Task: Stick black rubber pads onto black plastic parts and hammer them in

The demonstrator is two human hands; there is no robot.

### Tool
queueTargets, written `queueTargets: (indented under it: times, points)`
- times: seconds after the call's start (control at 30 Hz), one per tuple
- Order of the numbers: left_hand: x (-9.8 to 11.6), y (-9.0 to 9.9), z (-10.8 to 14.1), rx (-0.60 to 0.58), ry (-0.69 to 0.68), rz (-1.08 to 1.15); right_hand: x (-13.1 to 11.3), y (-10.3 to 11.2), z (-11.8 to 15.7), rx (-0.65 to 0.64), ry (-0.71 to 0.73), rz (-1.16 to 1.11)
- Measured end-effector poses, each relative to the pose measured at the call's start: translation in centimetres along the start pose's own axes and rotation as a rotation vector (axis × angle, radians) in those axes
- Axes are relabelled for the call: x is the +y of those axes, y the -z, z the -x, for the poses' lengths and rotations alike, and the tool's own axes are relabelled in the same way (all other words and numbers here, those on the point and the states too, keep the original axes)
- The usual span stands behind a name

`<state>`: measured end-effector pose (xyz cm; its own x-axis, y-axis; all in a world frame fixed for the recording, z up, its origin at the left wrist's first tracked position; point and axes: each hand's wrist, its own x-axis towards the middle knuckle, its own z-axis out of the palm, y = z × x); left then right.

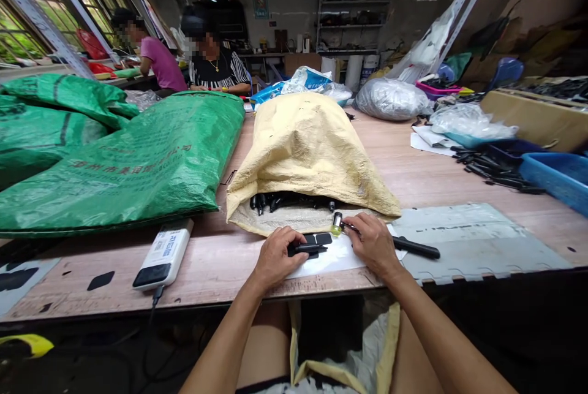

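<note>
My left hand point(279, 254) is closed around a black pen-shaped piece point(313, 248), its tapered end pointing right. Under it, flat black rounded pieces point(323, 238) lie on a white sheet point(337, 262). My right hand point(373, 241) pinches a thin black stick point(351, 226) beside a small clear bottle point(337, 222) with yellowish liquid at its bottom. A thicker black rod point(417, 248) sticks out on that hand's other side; whether it joins the stick is hidden. Just beyond both hands, a yellow woven sack point(307, 149) lies with its mouth towards me, black pieces point(275, 200) inside.
Green sacks point(151, 149) fill the left side. A white power bank point(164, 254) with a cable lies near the front edge. Loose black pieces point(496, 167) and a blue bin point(558, 176) stand right. An open yellow-edged sack point(390, 345) is at my lap. Two people sit at back left.
</note>
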<state>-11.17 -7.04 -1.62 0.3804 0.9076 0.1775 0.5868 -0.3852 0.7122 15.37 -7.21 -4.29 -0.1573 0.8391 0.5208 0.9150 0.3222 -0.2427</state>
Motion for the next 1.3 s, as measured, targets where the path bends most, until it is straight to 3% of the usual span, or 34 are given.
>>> queueTargets:
  times: [0.17, 0.27, 0.33, 0.4, 0.57, 0.63, 0.73, 0.83, 0.9, 1.0, 1.07, 1.2, 1.3]
  points:
    - [2.6, 0.1, 2.1, -0.042, -0.07, -0.003, -0.3, 0.2, -0.1, -0.011, -0.023, -0.001]
    - [5.0, -1.2, 5.1, -0.24, -0.088, 0.065, -0.4, 0.2, -0.1, -0.015, -0.02, 0.018]
    - [5.7, -3.1, 7.1, -0.398, -0.048, 0.091, -0.4, 0.2, -0.1, -0.019, -0.018, 0.033]
    - [5.3, -5.7, 8.6, -0.491, 0.038, 0.051, -0.4, 0.2, -0.1, -0.021, -0.017, 0.044]
    - [1.6, -11.9, 10.3, -0.6, 0.334, -0.147, -0.5, 0.2, -0.2, -0.029, -0.026, 0.054]
    - [0.8, -12.9, 10.4, -0.635, 0.389, -0.185, -0.5, 0.0, 0.0, -0.031, -0.034, 0.049]
    - [1.1, -12.7, 10.3, -0.602, 0.355, -0.12, -0.6, 0.1, 0.1, -0.033, -0.072, -0.01]
    - [3.5, -12.1, 9.6, -0.543, 0.316, 0.15, -0.8, 1.6, -1.1, -0.041, -0.234, -0.25]
    - [6.0, -12.1, 8.8, -0.556, 0.36, 0.507, -0.8, 3.4, -3.1, 0.037, -0.398, -0.504]
    - [10.3, -12.8, 7.5, -0.605, 0.452, 1.164, -0.4, 6.5, -7.8, 0.465, -0.611, -0.832]
    - [12.9, -13.4, 6.6, -0.524, 0.465, 1.489, 0.3, 7.7, -10.9, 0.671, -0.761, -1.004]
    - [16.1, -13.7, 5.2, -0.258, 0.505, 1.773, 2.5, 7.1, -14.5, 0.695, -1.115, -1.249]
    - [16.4, -13.4, 5.4, -0.274, 0.574, 1.831, 4.5, 5.2, -15.2, 0.639, -1.244, -1.232]
